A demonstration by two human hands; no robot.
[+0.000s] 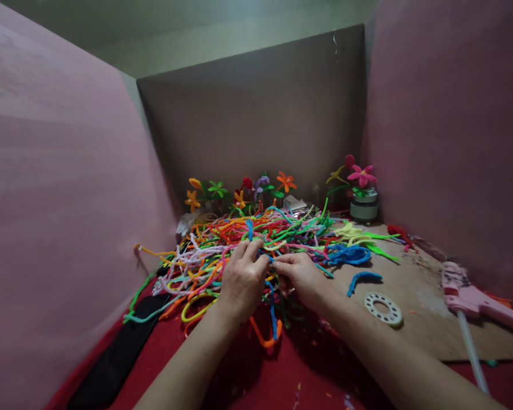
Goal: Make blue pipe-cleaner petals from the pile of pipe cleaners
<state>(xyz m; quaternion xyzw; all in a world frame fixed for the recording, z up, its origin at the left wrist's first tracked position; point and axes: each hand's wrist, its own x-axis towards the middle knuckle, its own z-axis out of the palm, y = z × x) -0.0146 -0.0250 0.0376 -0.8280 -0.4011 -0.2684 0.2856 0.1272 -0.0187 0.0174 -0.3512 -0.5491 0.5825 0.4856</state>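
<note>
A big tangled heap of pipe cleaners (239, 239) in many colours lies on the table in front of me. My left hand (241, 279) and my right hand (301, 276) meet at its near edge, fingers pinched together on a blue pipe cleaner (272, 310). That blue piece rises between the fingertips and hangs down below the hands. An orange pipe cleaner (263, 337) curls just under my left wrist.
Finished pipe-cleaner flowers (243, 191) stand along the back wall, and a pink flower in a small pot (363, 196) at back right. A white ring disc (383, 308), blue pieces (363, 278) and a pink glue gun (474, 299) lie on a brown board (427, 319). Pink walls close in both sides.
</note>
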